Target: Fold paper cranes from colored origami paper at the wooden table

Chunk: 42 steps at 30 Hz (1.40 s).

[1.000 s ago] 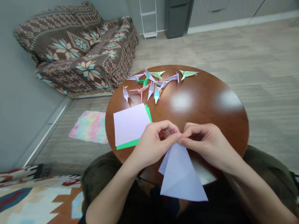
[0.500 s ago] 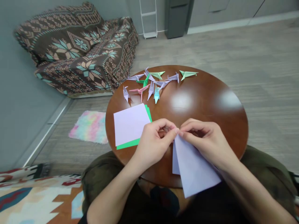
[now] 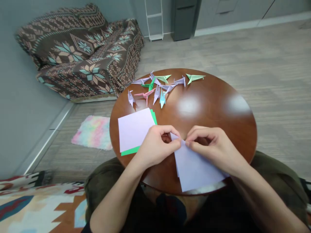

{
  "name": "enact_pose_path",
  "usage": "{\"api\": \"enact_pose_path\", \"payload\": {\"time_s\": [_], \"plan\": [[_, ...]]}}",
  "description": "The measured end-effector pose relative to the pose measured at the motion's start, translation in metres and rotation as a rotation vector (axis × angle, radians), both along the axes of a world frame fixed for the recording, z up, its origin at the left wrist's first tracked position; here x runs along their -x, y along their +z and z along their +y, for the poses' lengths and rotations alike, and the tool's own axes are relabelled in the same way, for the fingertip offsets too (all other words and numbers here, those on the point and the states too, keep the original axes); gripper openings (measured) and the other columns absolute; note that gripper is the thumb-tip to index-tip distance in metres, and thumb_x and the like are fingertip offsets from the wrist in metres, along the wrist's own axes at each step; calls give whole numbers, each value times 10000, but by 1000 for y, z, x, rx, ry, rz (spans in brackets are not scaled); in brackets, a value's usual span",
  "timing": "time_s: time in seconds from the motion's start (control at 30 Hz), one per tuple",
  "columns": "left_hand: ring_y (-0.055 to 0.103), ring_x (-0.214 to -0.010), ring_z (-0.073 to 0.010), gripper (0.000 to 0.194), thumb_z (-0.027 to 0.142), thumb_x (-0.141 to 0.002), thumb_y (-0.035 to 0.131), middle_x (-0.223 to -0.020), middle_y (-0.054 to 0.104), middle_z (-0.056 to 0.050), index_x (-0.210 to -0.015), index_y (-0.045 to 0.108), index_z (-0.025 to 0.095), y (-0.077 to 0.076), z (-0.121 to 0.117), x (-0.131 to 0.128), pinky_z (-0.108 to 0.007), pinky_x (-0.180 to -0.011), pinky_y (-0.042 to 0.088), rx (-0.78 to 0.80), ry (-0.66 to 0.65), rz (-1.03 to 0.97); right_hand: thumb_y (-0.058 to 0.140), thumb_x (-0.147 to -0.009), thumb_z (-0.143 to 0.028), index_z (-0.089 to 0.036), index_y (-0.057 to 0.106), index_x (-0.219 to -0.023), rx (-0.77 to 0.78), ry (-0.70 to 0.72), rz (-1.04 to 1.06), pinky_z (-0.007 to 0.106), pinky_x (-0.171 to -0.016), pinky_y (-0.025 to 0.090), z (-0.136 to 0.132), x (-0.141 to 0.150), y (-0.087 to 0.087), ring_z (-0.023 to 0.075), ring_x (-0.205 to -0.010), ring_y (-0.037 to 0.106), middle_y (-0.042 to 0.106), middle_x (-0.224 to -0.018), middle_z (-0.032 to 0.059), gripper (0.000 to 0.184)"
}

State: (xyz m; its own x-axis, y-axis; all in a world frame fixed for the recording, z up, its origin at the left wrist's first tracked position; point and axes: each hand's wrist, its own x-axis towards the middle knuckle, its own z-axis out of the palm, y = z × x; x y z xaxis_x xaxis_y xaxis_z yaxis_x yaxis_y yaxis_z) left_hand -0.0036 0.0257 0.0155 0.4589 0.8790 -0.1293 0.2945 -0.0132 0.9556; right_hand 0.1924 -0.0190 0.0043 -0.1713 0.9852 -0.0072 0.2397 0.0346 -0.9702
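Hands (image 3: 156,145), pinching lavender origami paper (image 3: 198,168), wooden table (image 3: 218,106)

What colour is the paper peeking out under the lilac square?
Bright green; the bottom sheet shows best in the head view, along the lower edge.

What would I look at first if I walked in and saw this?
The colourful paper cranes grab your eye first, scattered across the far side of the round wooden table. Next come the left hand and right hand, pinching a lilac sheet at the table's near side. Beside them lies a paper stack, lilac on top of green.
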Motion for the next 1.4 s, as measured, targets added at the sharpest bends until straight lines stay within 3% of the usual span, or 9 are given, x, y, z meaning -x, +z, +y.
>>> {"api": "enact_pose_path", "payload": {"time_s": [0.23, 0.37, 0.53, 0.67, 0.8, 0.93, 1.03, 1.2, 1.4], "plan": [[559, -626, -102, 47, 126, -678, 651, -648, 654, 7, -655, 690, 138, 5, 15, 20, -211, -615, 454, -40, 19, -15, 678, -817, -117, -191, 741, -700, 64, 54, -8, 287, -669, 404, -1, -3, 1, 148, -738, 590, 684, -811, 3, 152], [551, -590, -102, 86, 208, -748, 713, -665, 650, 2, -693, 695, 144, 7, 23, 31, -214, -573, 449, -112, 154, -81, 665, -815, -110, -185, 734, -694, 70, 63, -7, 289, -665, 402, -1, -5, 0, 149, -729, 586, 673, -804, 6, 158], [544, -621, -109, 150, 304, -815, 762, -770, 693, -25, -831, 753, 154, 0, 10, 13, -218, -551, 401, -9, -108, -22, 671, -830, -127, -185, 724, -695, 68, 56, -5, 290, -668, 387, 1, -3, 1, 144, -723, 569, 654, -782, 0, 156], [450, -527, -85, 180, 310, -820, 757, -625, 607, 10, -741, 721, 152, -5, 6, 4, -216, -497, 310, 11, -40, -65, 672, -822, -132, -183, 718, -687, 78, 39, -1, 297, -657, 375, 2, -4, 3, 143, -712, 554, 650, -776, 2, 151], [452, -504, -80, 208, 322, -807, 790, -596, 572, 34, -737, 677, 162, -2, 15, 14, -214, -502, 346, -1, 95, -169, 665, -814, -135, -177, 702, -671, 96, 43, 10, 299, -636, 366, 2, -7, 1, 137, -687, 533, 638, -772, 1, 154], [532, -596, -102, 253, 390, -816, 799, -724, 664, -11, -822, 721, 150, -1, 14, 12, -221, -569, 412, 30, -12, -170, 675, -816, -144, -178, 707, -681, 93, 43, 29, 290, -640, 369, 3, -6, -1, 132, -691, 535, 632, -769, -6, 143], [457, -543, -83, 252, 369, -793, 833, -626, 613, 20, -755, 724, 144, -5, 6, 1, -208, -517, 339, 70, -71, -97, 687, -816, -160, -178, 707, -681, 89, 25, 37, 283, -625, 361, 4, -4, 0, 128, -679, 527, 626, -750, -10, 138], [566, -621, -120, 254, 379, -804, 831, -696, 697, -14, -753, 748, 144, -11, 2, -5, -225, -583, 420, 52, -5, -170, 689, -819, -170, -180, 705, -682, 85, 6, 40, 282, -629, 375, 5, -5, -1, 140, -688, 546, 633, -739, -7, 138], [566, -587, -116, 243, 368, -771, 850, -683, 705, -13, -718, 739, 159, -9, 10, 2, -227, -561, 423, 10, 108, -221, 696, -822, -176, -184, 707, -669, 85, 13, 15, 289, -655, 395, 7, -8, -2, 143, -704, 561, 643, -768, -2, 154]]}}
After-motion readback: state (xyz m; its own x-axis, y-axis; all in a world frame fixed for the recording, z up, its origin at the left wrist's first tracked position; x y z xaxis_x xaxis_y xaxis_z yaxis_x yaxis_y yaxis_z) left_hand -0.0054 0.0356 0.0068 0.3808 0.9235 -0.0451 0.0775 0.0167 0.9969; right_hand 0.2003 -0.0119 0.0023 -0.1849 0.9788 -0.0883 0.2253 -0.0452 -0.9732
